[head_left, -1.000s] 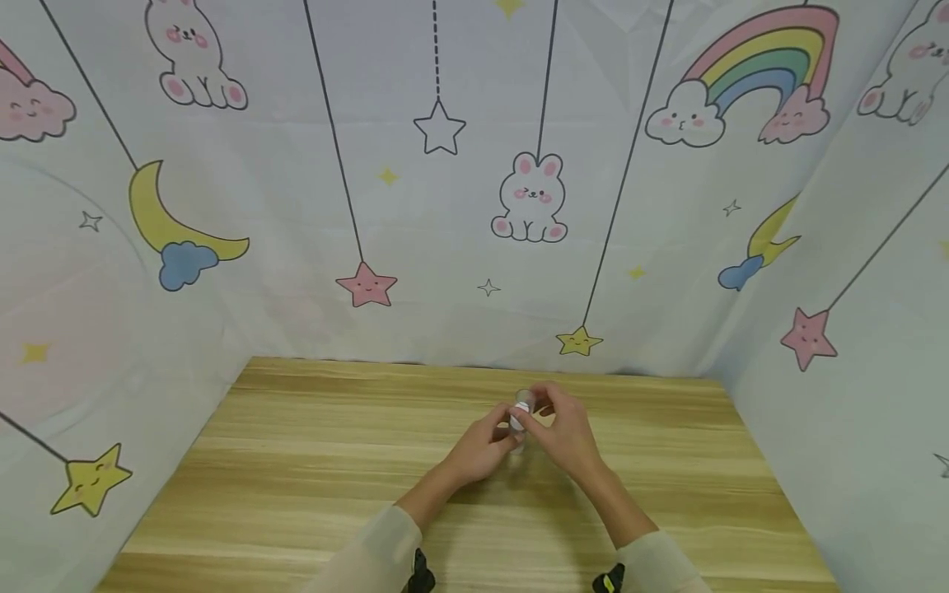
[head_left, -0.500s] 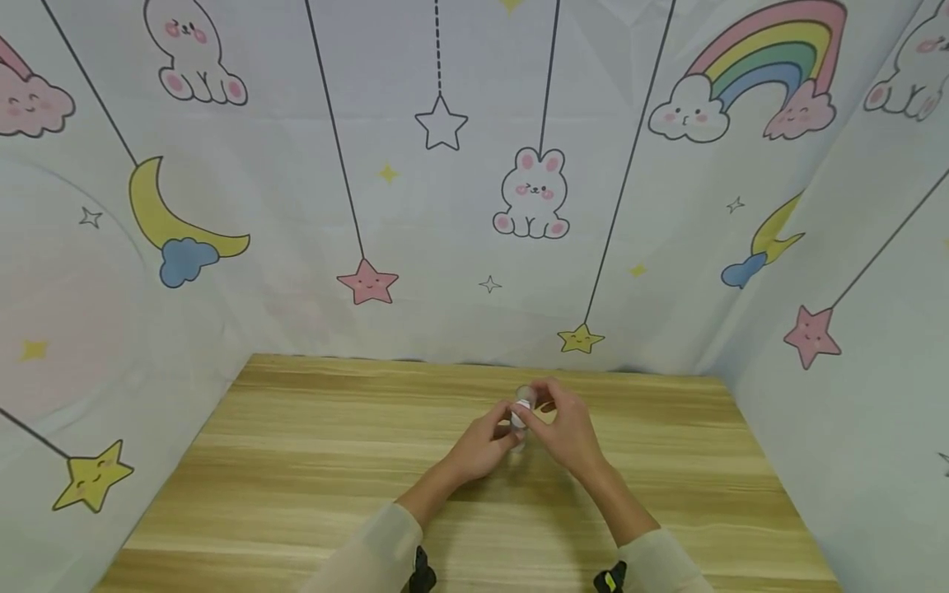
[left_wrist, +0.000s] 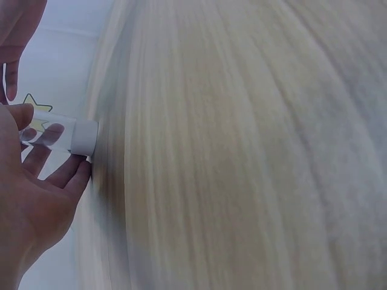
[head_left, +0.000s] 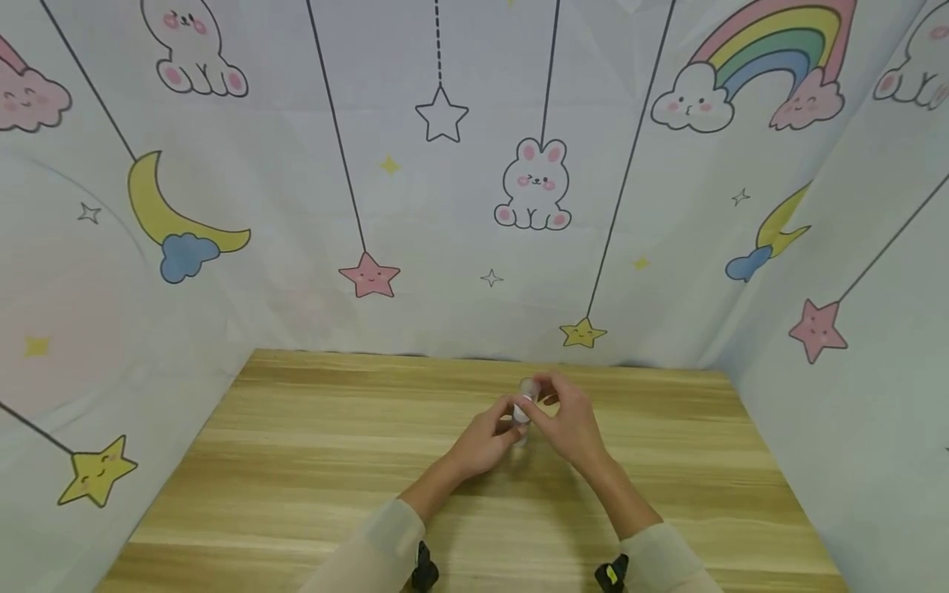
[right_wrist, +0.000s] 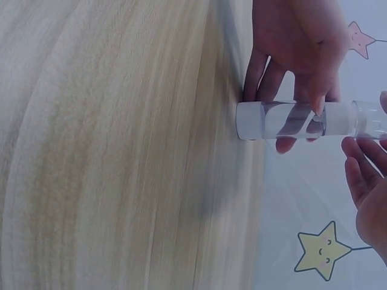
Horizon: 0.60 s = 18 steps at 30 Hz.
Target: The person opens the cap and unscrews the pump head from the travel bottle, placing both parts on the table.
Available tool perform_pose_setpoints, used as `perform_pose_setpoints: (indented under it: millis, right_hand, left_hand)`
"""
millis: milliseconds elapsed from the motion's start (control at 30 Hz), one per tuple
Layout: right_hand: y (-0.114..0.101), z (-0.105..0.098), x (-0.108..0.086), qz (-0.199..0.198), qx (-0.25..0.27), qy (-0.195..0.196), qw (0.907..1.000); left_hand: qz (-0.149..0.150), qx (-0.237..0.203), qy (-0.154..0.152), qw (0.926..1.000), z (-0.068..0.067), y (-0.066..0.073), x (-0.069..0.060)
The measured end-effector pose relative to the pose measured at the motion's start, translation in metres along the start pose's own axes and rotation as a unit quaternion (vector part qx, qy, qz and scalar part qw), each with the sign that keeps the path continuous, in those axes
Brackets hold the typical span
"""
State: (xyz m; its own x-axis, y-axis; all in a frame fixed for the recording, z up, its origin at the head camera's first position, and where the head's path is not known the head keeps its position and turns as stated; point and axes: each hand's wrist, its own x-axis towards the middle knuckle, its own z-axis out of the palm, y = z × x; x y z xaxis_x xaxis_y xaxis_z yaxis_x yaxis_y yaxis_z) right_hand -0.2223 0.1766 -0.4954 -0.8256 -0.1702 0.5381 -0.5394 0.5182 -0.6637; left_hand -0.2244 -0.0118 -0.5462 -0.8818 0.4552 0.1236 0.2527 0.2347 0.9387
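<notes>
A small clear bottle (right_wrist: 284, 121) with a white base (right_wrist: 248, 121) and a white collar (right_wrist: 340, 118) stands upright on the table. Its top is a see-through cap (head_left: 530, 385). Around the bottle's clear body curl the thumb and fingers of my left hand (head_left: 480, 443), also visible from the side in the left wrist view, where the white base (left_wrist: 84, 138) touches the wood. My right hand (head_left: 572, 422) is at the bottle's top, thumb and fingers pinching the clear cap. In the right wrist view the cap's far end is cut off by the frame edge.
The wood-grain table (head_left: 311, 445) stretches out on both sides of the hands. Behind and beside it hangs a white cloth (head_left: 445, 214) printed with stars, rabbits and a rainbow. Black devices (head_left: 424, 568) are strapped at both sleeves.
The head view has tilted slightly, so the backdrop and table sit a little higher. Both hands keep nearly the same grip on the bottle; little else differs.
</notes>
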Motion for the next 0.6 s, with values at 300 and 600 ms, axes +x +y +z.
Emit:
perform_pose_setpoints:
  millis: [300, 600]
  right_hand:
    - [-0.0028, -0.0030, 0.0010, -0.006, 0.008, 0.002, 0.9999]
    - [-0.0059, -0.0060, 0.0027, -0.008, 0.009, 0.006, 0.9999]
  left_hand:
    - [0.003, -0.004, -0.010, 0.9999, -0.0003, -0.0007, 0.0011]
    - [0.002, -0.003, -0.018, 0.9998, -0.0001, -0.0026, 0.0020]
